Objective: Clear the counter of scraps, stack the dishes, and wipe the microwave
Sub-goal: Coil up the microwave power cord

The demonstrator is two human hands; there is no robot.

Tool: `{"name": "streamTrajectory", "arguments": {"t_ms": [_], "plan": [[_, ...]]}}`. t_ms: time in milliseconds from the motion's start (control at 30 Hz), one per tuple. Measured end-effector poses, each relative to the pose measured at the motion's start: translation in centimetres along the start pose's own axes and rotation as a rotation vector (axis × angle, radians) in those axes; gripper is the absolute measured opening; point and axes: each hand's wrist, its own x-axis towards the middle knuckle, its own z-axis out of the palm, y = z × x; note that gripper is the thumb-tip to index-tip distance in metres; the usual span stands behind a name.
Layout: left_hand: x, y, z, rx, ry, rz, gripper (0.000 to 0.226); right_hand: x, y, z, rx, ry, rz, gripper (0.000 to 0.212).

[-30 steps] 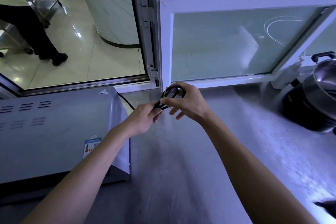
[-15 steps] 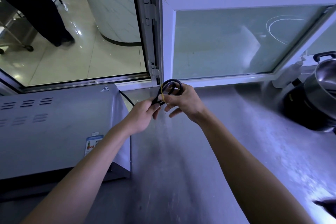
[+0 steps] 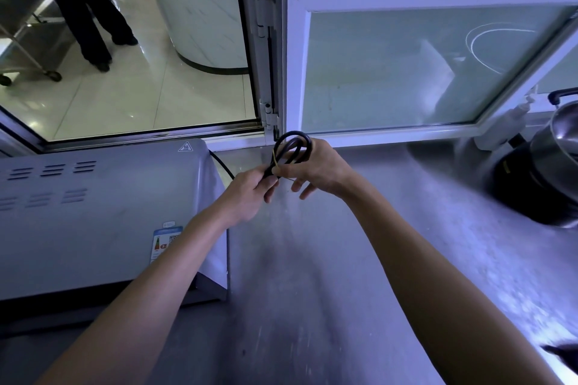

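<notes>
Both hands are meeting over the steel counter (image 3: 312,259), just right of the microwave (image 3: 93,212); the left hand (image 3: 247,197) is gripping the gathered end of a black power cord (image 3: 294,142), fingers curled round it; the right hand (image 3: 316,169) is pinching a thin yellow tie (image 3: 275,159) against that bundle with thumb and forefinger, its other fingers hanging loosely spread below; the cord is looping up in a coil above the hands, held clear of the counter; one strand is trailing back toward the microwave's rear right corner.

The microwave is sitting on the counter with its vented grey top facing up, a hot-surface warning triangle (image 3: 185,147) near its back right corner and an energy label (image 3: 165,242) on its right part; directly behind the microwave an open serving hatch (image 3: 125,50) is showing a tiled floor, a standing person's dark legs (image 3: 90,15) and a wheeled steel cart (image 3: 22,37); right of the microwave, beyond the hands, a white-framed window sash (image 3: 422,66) with frosted glass is standing hinged open; far right of the microwave a steel pot (image 3: 560,147) is resting on a dark base, with a white bottle (image 3: 503,125) just beside it.
</notes>
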Motion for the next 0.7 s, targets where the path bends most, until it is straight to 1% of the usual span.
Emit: {"name": "streamTrajectory", "arguments": {"t_ms": [233, 433, 567, 700], "plan": [[-0.2, -0.5, 0.3, 0.008, -0.009, -0.012, 0.029, -0.1, 0.6, -0.2, -0.077, -0.022, 0.055, 0.026], [0.1, -0.5, 0.3, -0.013, -0.001, 0.007, 0.029, 0.0, 0.6, -0.1, 0.000, -0.026, 0.020, 0.023], [0.6, -0.4, 0.2, -0.079, 0.037, -0.004, 0.030, -0.1, 1.0, 0.4, 0.022, -0.090, -0.004, 0.021], [0.8, -0.7, -0.2, -0.094, 0.054, -0.016, 0.029, 0.1, 1.4, 0.1, 0.041, -0.024, -0.015, 0.020]]}}
